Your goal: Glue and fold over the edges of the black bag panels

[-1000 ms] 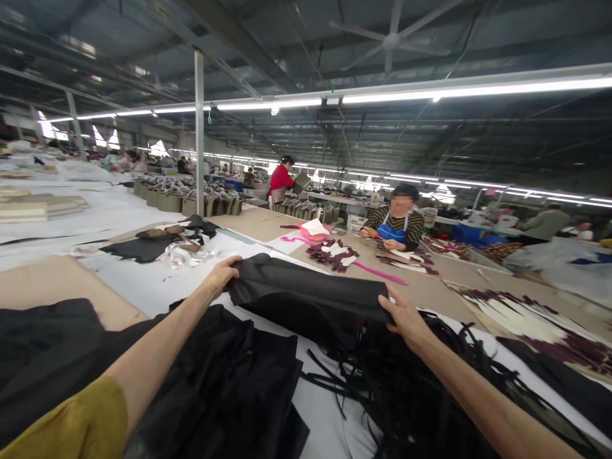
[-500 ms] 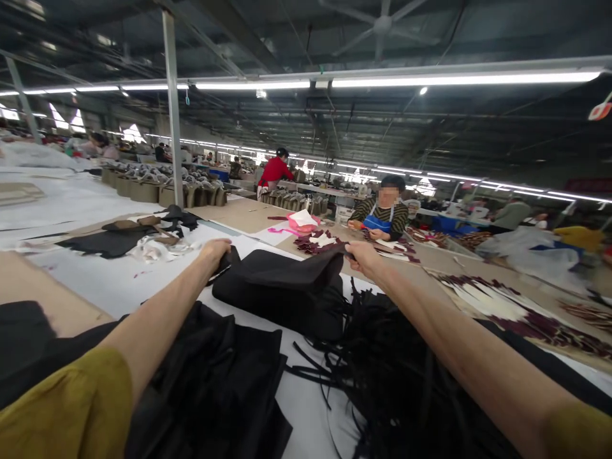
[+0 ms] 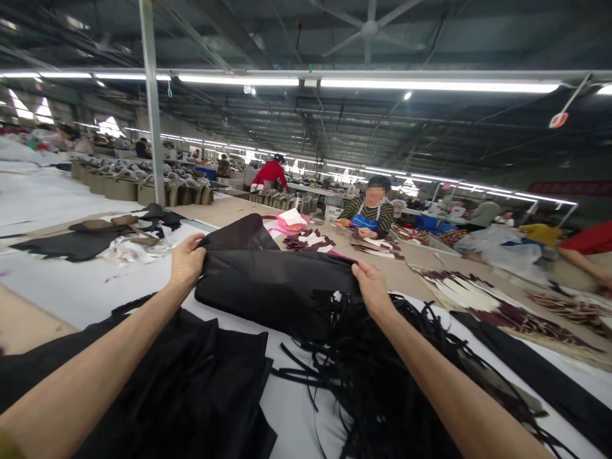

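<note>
A piece of black fabric (image 3: pixel 282 271) stretches between my two hands above the table. My left hand (image 3: pixel 188 260) is closed on its left end, and my right hand (image 3: pixel 371 284) pinches its right end. Behind its upper left, a black flap (image 3: pixel 241 234) stands up to a rounded point. Below my left arm lies a heap of black fabric pieces (image 3: pixel 201 376). A tangle of thin black strips (image 3: pixel 382 370) spreads under and beside my right arm, with loose ends reaching left over the white table surface (image 3: pixel 299 408).
Black and white scraps (image 3: pixel 138 245) lie at the left. Across the table a co-worker in a blue apron (image 3: pixel 368 220) handles maroon and white pieces. More such pieces (image 3: pixel 492 306) lie at the right. A metal post (image 3: pixel 152 108) rises beside a row of olive bags (image 3: pixel 112 183).
The black fabric has gone from folded and bunched to spread wider between my hands. My left hand has moved left and my right hand slightly right and lower. A red sleeve has appeared at the far right.
</note>
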Tool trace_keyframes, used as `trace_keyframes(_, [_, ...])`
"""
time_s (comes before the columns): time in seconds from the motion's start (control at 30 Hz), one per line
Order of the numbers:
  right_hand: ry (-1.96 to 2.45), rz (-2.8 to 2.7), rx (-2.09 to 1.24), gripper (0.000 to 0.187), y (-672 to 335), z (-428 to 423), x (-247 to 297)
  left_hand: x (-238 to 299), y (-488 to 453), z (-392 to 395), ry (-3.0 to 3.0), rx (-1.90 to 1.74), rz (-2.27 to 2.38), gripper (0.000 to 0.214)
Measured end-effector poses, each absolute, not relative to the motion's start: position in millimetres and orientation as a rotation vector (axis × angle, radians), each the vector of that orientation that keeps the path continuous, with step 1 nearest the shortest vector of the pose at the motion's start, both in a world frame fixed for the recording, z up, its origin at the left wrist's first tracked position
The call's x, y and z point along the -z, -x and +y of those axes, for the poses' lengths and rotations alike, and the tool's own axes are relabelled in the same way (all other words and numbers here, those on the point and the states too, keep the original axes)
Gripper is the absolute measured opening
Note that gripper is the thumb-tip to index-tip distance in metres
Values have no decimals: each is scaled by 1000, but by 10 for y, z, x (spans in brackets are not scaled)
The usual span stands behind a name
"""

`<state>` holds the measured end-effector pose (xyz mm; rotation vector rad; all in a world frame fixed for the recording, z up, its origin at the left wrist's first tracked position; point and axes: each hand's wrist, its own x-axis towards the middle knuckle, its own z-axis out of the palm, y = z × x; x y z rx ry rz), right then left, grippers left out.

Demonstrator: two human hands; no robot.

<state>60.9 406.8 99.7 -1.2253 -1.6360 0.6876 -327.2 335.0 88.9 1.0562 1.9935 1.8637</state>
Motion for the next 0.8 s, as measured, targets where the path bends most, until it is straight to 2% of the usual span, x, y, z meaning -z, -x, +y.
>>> trace_keyframes(0.17, [1566, -1739, -849, 29, -172, 4063, -303, -505, 3510, 3461, -1039, -1547, 2364, 30])
trace_keyframes(0.33, [1799, -1819, -968, 27, 178, 4155, 61, -331, 3792, 3476, -958, -1273, 2585, 34])
trace_keyframes(0.6, [1866, -1803, -837, 30, 363, 4204, -30, -249, 3709, 3444, -878, -1099, 2708, 42])
trace_keyframes(0.8, [1735, -1802, -852, 31, 457, 4101, -129, -462, 3468, 3345, -1018, -1024, 2707, 41])
